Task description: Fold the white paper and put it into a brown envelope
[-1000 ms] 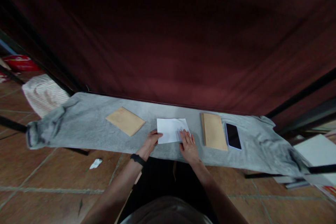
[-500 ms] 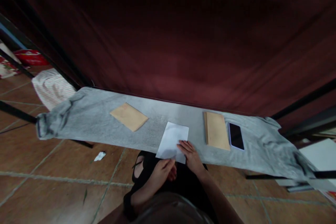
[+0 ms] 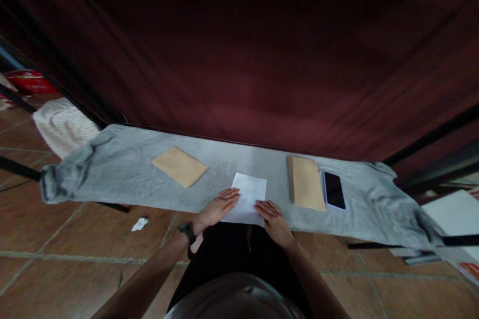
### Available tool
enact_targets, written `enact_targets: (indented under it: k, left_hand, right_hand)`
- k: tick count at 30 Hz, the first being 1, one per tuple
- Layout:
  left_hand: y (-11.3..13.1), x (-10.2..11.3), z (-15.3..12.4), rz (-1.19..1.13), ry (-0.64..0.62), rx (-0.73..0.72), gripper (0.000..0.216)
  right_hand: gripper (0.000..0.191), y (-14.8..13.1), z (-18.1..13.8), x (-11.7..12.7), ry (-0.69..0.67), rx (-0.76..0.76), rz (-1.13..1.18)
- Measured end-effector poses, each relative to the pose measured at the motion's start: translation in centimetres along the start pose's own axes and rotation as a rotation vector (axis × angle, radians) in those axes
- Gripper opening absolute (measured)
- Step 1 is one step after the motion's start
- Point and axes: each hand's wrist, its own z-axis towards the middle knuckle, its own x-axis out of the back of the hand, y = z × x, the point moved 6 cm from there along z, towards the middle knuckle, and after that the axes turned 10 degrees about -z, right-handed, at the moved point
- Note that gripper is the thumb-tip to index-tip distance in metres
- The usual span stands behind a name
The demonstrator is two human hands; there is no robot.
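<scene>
A white sheet of paper (image 3: 250,193) lies at the front edge of the cloth-covered table, close to my body. My left hand (image 3: 221,206) rests flat on the sheet's left side, fingers stretched out. On its right side lies my right hand (image 3: 274,220), its fingers also extended and touching the paper. To the left, a brown envelope (image 3: 180,166) sits at an angle on the cloth. Right of the paper is a stack of brown envelopes (image 3: 307,183).
Beside the stack lies a dark-screened phone (image 3: 335,190). Grey cloth (image 3: 119,169) covers the narrow table, bunched at both ends. A dark red curtain (image 3: 239,84) hangs behind it. Crumpled white paper (image 3: 139,224) is on the tiled floor.
My left hand has moved from the paper's near edge up and left, and now lies flat on its left side. The right hand stays on the right side. The view has shifted slightly.
</scene>
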Motion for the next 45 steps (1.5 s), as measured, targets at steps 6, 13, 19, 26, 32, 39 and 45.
enact_targets:
  k: [6,13,19,26,32,39,45]
  left_hand:
    - [-0.4,2.6,-2.9,-0.205,-0.066,-0.005,0.044]
    - [-0.8,2.5,-1.2,-0.090,-0.065,-0.013,0.069]
    - [-1.8,2.7,-0.1,-0.255,-0.059,0.015,0.028]
    - [-1.6,2.9,1.1,-0.265,0.140,0.081,0.037]
    - [-2.1,2.4,2.9,-0.224,0.299,0.271,0.041]
    - [-2.2,2.1,3.8,-0.004,0.363,0.469,0.041]
    - [-1.0,2.0,4.7,0.296,0.333,0.581,0.040]
  right_hand:
    - [0.049,1.7,1.1,0.1,0.058,-0.157,0.126]
    - [0.039,2.8,1.3,-0.1,0.106,-0.248,0.256]
    - [0.027,2.2,0.9,0.4,0.089,-0.212,0.317]
    - [0.033,2.5,0.7,0.4,0.181,-0.328,0.166]
    - [0.037,3.1,1.8,0.0,0.227,-0.538,0.043]
    - [0.035,3.5,2.6,-0.1,0.185,-0.667,0.063]
    - [0.017,3.4,3.8,0.1,0.032,-0.752,-0.151]
